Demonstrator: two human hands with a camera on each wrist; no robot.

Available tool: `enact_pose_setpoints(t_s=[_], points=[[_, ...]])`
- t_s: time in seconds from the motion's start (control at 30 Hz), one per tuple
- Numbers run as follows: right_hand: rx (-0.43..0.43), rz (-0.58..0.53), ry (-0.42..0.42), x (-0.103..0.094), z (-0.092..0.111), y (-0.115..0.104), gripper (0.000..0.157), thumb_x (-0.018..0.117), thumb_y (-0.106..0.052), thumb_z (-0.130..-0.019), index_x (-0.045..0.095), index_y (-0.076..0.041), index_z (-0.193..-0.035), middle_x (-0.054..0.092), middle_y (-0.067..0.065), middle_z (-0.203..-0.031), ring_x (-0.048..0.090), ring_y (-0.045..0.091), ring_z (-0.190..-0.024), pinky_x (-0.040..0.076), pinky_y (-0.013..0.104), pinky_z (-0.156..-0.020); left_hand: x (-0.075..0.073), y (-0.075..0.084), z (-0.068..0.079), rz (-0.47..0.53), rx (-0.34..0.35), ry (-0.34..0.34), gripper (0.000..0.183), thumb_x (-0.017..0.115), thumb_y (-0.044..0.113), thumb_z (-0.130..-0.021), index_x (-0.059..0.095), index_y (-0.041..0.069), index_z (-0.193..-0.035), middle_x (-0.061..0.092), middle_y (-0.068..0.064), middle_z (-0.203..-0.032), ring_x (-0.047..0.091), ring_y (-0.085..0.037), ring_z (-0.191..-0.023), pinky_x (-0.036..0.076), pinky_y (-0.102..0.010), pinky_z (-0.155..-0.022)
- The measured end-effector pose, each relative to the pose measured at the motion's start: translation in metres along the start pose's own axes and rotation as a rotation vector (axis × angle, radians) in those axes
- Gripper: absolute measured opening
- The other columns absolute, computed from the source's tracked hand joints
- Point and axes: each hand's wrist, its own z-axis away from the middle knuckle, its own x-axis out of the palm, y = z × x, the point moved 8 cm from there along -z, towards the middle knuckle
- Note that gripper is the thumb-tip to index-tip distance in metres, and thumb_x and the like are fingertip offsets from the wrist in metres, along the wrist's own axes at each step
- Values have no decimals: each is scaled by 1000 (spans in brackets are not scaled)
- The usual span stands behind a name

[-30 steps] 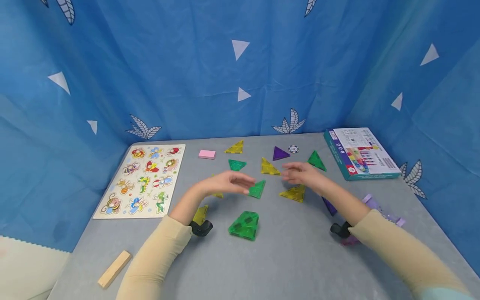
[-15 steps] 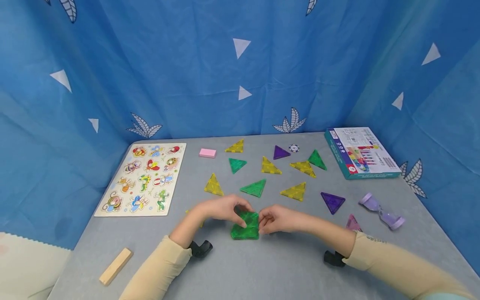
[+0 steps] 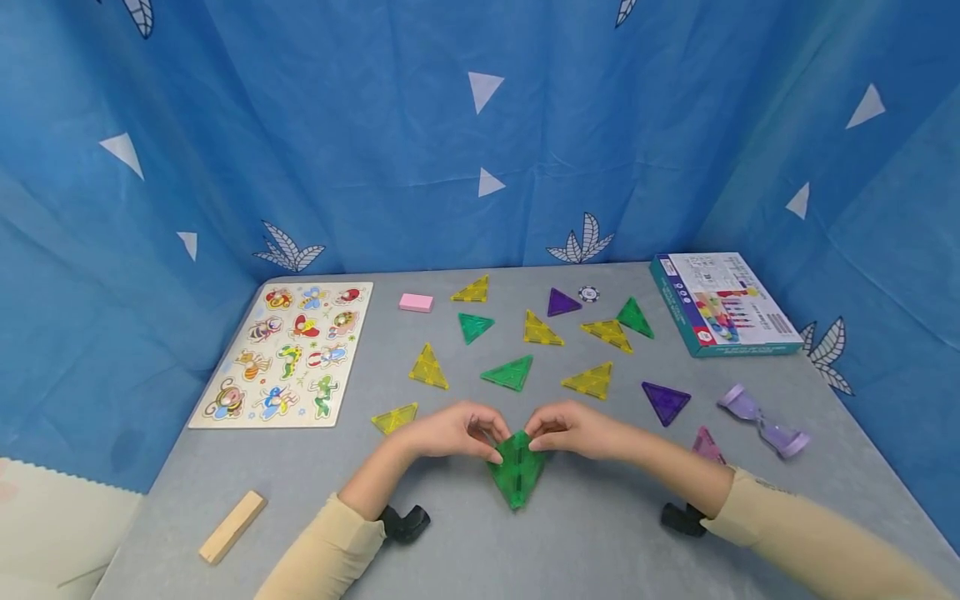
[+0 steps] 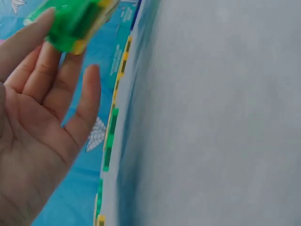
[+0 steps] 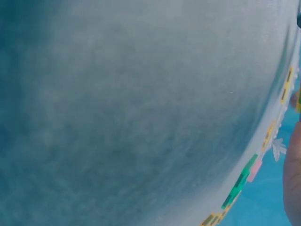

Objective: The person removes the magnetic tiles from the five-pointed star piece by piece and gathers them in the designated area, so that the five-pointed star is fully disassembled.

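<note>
Both hands hold a green translucent magnetic tile piece [image 3: 517,475], several tiles joined into a pointed shape, at the front middle of the table. My left hand [image 3: 461,432] pinches its upper left side between thumb and fingers. From the right, my right hand [image 3: 573,429] pinches the upper right side near the peak. In the left wrist view, the thumb lies on the green tiles [image 4: 75,21] while the little finger [image 4: 89,96] stands away from them. Only a sliver of the right hand [image 5: 292,174] shows at the edge of the right wrist view.
Several loose triangular tiles lie behind the hands, among them a green one [image 3: 510,373], a yellow one [image 3: 590,381] and a purple one [image 3: 666,403]. An insect puzzle board [image 3: 285,358], wooden block [image 3: 232,527], hourglass [image 3: 763,422], pink block [image 3: 416,302] and box [image 3: 723,304] lie around.
Both hands came down from above the loose tiles to the green tile piece and gripped it. It has since been turned and tipped up, its point now facing the front.
</note>
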Motion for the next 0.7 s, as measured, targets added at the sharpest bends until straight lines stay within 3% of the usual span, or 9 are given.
enact_pose_setpoints(t_s=[0.2,0.4,0.57,0.7], points=[[-51,-55,38,-9,12,-7,14,59,-16,-93,66,-7,-101,67,4,-94,59,21,-84,50,44,-75,5,6,-3,167,31,20,24,69,3,-83,63,0,-106,68,-4,-98,63,-21,-93,51,-33,-76],[-108,-94,94,-29,28,-12,14,56,-9,-93,63,0,-102,64,6,-90,56,26,-79,50,42,-72,3,4,-3,176,41,70,24,69,4,-83,63,-2,-105,67,0,-93,63,-16,-89,51,-33,-75],[-48,-83,174,-68,46,-15,19,53,-11,-96,61,0,-109,63,9,-98,56,18,-86,50,35,-80,-8,-5,8,133,-2,142,24,70,6,-83,64,1,-105,67,-1,-94,62,-15,-91,51,-31,-75],[50,91,87,-81,52,-10,20,52,-16,-96,64,-7,-110,63,6,-102,54,16,-88,49,28,-79,-20,-8,19,121,-18,231,25,70,8,-83,63,2,-106,67,-2,-94,62,-16,-89,51,-31,-73]])
